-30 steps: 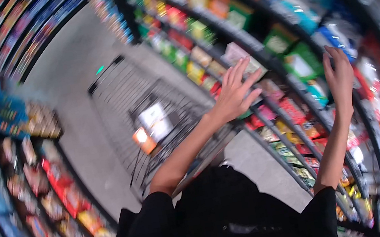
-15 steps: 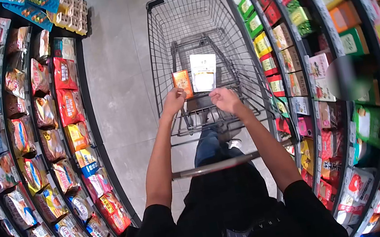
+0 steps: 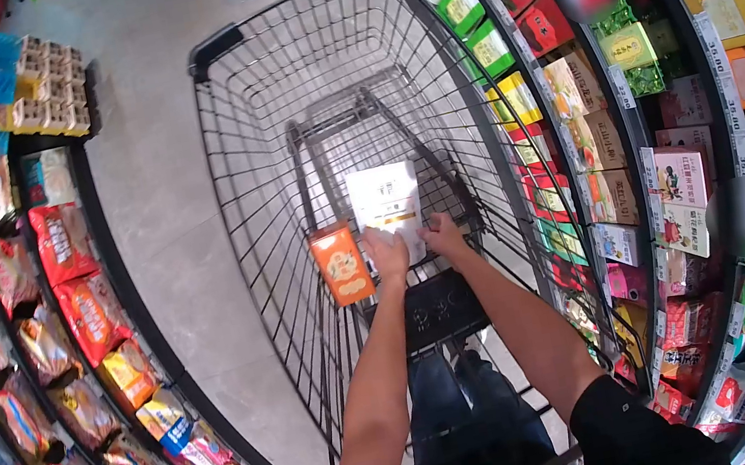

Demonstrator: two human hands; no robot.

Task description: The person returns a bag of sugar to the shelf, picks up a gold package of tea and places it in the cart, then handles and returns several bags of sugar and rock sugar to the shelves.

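Inside the wire shopping cart [image 3: 232,172] is a white pouch [image 3: 383,193] with dark print and a gold band, standing nearly upright. My left hand [image 3: 386,255] has its fingers closed on the pouch's lower left part, covering that corner. At the lower right edge, my right hand [image 3: 443,238] is closed with the thumb against the pouch. An orange box [image 3: 341,263] with a pale printed design rests just left of my left hand, touched by neither hand.
Shelves of bagged snacks [image 3: 65,242] line the left side. On the right, shelves hold boxed goods [image 3: 576,87] close beside the cart. A blue and tan display [image 3: 48,85] stands at the far left. Grey tiled floor [image 3: 167,169] runs between.
My left hand has moved from the orange box to the white pouch. The view has come closer to the cart, which now appears larger and turned leftward.
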